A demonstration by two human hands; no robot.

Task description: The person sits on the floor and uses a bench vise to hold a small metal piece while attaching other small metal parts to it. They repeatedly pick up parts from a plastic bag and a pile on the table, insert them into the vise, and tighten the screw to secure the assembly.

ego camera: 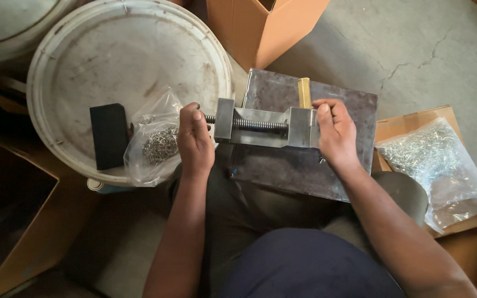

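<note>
Vise (263, 127) rested on steel plate (305, 143) across lap; judged heavy, rigid, best gripped by body sides. Left hand (194, 138) closed on screw end. Right hand (335, 132) curled at jaw end, pinched part probably small, unclear.

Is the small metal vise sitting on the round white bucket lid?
No. The vise rests on the dark steel plate across the person's lap, beside the white lid.
</note>
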